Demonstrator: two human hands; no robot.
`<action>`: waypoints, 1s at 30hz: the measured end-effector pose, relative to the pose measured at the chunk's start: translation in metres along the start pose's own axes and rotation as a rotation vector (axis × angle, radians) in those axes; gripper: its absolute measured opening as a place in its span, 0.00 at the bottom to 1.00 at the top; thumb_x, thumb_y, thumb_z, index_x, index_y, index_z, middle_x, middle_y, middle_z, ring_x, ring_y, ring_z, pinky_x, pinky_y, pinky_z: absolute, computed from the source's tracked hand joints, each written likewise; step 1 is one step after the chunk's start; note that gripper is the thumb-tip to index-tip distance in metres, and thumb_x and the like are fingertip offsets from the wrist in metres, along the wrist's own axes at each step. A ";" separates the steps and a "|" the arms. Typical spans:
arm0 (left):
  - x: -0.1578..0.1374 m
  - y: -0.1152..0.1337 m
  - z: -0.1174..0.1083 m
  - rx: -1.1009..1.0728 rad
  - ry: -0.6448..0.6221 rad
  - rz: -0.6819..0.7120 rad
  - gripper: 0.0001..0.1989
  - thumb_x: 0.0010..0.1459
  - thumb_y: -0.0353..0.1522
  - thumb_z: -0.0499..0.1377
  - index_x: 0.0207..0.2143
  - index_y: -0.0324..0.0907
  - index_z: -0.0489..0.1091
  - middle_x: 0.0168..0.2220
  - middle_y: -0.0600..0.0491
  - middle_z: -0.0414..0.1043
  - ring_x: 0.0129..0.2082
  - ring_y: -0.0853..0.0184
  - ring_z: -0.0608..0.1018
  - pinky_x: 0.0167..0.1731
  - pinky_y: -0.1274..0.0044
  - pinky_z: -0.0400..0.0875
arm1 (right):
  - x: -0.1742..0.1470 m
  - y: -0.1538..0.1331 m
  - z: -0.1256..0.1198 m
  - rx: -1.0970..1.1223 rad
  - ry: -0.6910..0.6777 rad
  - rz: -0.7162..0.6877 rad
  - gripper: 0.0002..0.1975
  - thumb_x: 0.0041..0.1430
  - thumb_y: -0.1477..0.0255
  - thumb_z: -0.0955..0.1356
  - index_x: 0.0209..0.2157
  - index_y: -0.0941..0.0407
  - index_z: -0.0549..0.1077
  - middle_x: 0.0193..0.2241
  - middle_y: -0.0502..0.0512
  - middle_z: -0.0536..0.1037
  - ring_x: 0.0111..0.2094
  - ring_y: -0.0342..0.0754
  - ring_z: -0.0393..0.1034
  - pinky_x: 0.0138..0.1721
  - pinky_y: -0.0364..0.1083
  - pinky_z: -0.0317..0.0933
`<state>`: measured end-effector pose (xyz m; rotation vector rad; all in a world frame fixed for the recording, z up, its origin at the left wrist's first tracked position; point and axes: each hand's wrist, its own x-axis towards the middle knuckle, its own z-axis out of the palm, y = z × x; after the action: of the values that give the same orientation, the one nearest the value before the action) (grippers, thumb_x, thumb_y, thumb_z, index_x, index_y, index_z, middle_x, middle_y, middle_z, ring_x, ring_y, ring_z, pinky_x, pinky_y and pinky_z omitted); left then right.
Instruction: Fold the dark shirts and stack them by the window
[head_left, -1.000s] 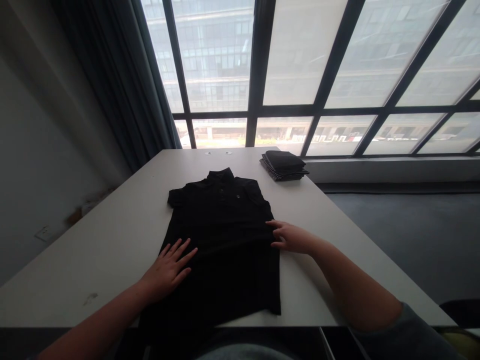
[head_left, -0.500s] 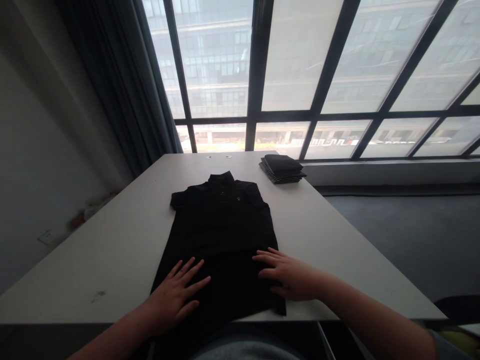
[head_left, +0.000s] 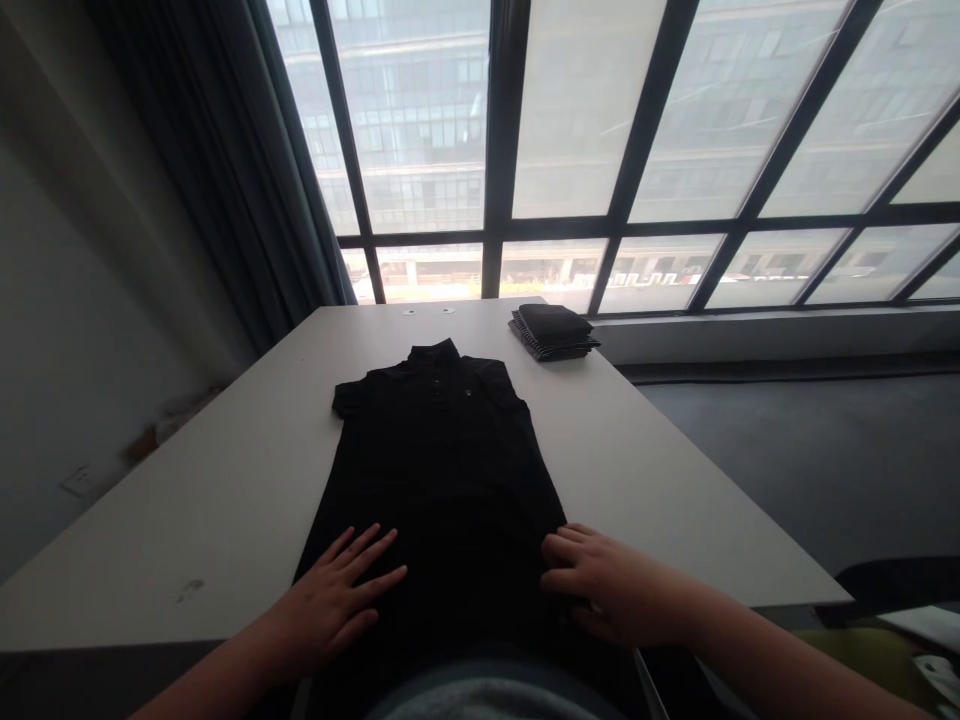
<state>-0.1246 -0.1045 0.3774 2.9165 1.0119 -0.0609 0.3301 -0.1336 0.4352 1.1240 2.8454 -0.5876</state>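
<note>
A black polo shirt (head_left: 435, 450) lies front side up on the white table, its collar toward the window and its hem at the near edge. My left hand (head_left: 330, 600) rests flat on the lower left part of the shirt, fingers spread. At the shirt's lower right edge, my right hand (head_left: 600, 580) has its fingers curled in on the black fabric. Part of the hem is lost in shadow near my body.
On the far right of the white table (head_left: 210, 500) sits a stack of folded dark clothes (head_left: 555, 330). Beyond are a large framed window (head_left: 570, 110) and a dark curtain (head_left: 217, 150). Something yellow-green (head_left: 862, 660) shows at the lower right.
My right hand has moved from lying spread on the shirt to its right edge, with the fingers now curled. The left hand stays flat, slightly nearer me. The view has shifted a little.
</note>
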 end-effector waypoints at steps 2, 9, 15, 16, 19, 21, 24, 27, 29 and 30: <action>-0.004 0.000 -0.001 -0.009 -0.008 0.002 0.30 0.75 0.45 0.52 0.74 0.68 0.46 0.78 0.57 0.42 0.75 0.50 0.56 0.71 0.53 0.56 | -0.008 0.004 0.007 0.039 -0.007 0.075 0.34 0.53 0.72 0.75 0.63 0.43 0.74 0.59 0.60 0.71 0.60 0.64 0.68 0.61 0.62 0.65; -0.016 -0.005 0.003 -0.005 -0.016 -0.006 0.30 0.75 0.45 0.52 0.75 0.68 0.46 0.77 0.58 0.43 0.76 0.52 0.56 0.72 0.55 0.56 | -0.034 0.022 0.041 0.081 0.123 0.102 0.21 0.59 0.82 0.68 0.50 0.51 0.79 0.53 0.60 0.76 0.52 0.55 0.73 0.54 0.52 0.69; -0.023 -0.005 0.003 -0.057 -0.060 -0.034 0.32 0.74 0.45 0.54 0.75 0.68 0.46 0.77 0.58 0.44 0.75 0.51 0.57 0.71 0.54 0.59 | -0.048 0.010 0.028 0.109 0.177 0.092 0.22 0.52 0.87 0.62 0.40 0.52 0.79 0.41 0.57 0.79 0.42 0.52 0.74 0.44 0.49 0.68; -0.026 -0.005 0.003 -0.065 -0.054 -0.038 0.32 0.74 0.44 0.54 0.75 0.68 0.46 0.77 0.58 0.44 0.75 0.51 0.58 0.70 0.54 0.60 | -0.049 0.006 0.023 0.125 0.144 0.097 0.21 0.49 0.86 0.63 0.37 0.52 0.79 0.39 0.56 0.78 0.41 0.52 0.74 0.42 0.48 0.68; -0.038 -0.007 0.003 -0.093 -0.037 -0.034 0.34 0.72 0.44 0.56 0.75 0.68 0.47 0.77 0.58 0.46 0.75 0.52 0.59 0.71 0.57 0.61 | -0.050 0.000 0.008 0.156 0.075 0.114 0.18 0.47 0.84 0.64 0.35 0.52 0.78 0.37 0.55 0.78 0.39 0.51 0.75 0.39 0.46 0.66; -0.041 -0.010 0.000 -0.113 -0.034 -0.048 0.32 0.72 0.45 0.56 0.74 0.68 0.50 0.76 0.59 0.50 0.73 0.53 0.62 0.69 0.60 0.64 | -0.045 0.004 -0.001 0.148 0.081 0.131 0.18 0.50 0.83 0.64 0.38 0.52 0.80 0.37 0.55 0.79 0.37 0.50 0.76 0.38 0.46 0.65; -0.029 -0.018 -0.010 -0.168 0.008 -0.138 0.27 0.73 0.44 0.53 0.72 0.65 0.59 0.72 0.58 0.62 0.67 0.56 0.72 0.63 0.66 0.72 | -0.026 0.020 -0.016 0.106 0.125 0.163 0.17 0.58 0.80 0.63 0.42 0.52 0.81 0.38 0.56 0.80 0.37 0.49 0.76 0.39 0.46 0.66; 0.011 -0.030 -0.022 -0.195 0.056 -0.222 0.23 0.73 0.44 0.51 0.68 0.58 0.69 0.67 0.53 0.69 0.62 0.57 0.76 0.61 0.66 0.74 | 0.016 0.042 -0.031 0.079 0.179 0.188 0.17 0.66 0.75 0.64 0.49 0.53 0.81 0.47 0.59 0.81 0.44 0.52 0.78 0.47 0.49 0.69; 0.054 -0.042 -0.027 -0.160 0.071 -0.255 0.23 0.72 0.45 0.52 0.65 0.53 0.72 0.66 0.51 0.70 0.63 0.55 0.75 0.63 0.63 0.71 | 0.057 0.058 -0.037 0.088 0.195 0.196 0.20 0.68 0.70 0.65 0.58 0.53 0.78 0.59 0.60 0.76 0.55 0.56 0.75 0.58 0.53 0.67; 0.078 -0.050 -0.029 -0.134 0.074 -0.283 0.24 0.72 0.45 0.52 0.65 0.52 0.72 0.66 0.50 0.69 0.64 0.54 0.74 0.63 0.62 0.70 | 0.081 0.066 -0.039 0.105 0.197 0.208 0.23 0.69 0.67 0.66 0.63 0.53 0.75 0.65 0.60 0.71 0.60 0.58 0.72 0.63 0.54 0.64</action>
<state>-0.0934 -0.0150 0.4001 2.6549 1.3764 0.0994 0.3189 -0.0225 0.4365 1.5537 2.8297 -0.6525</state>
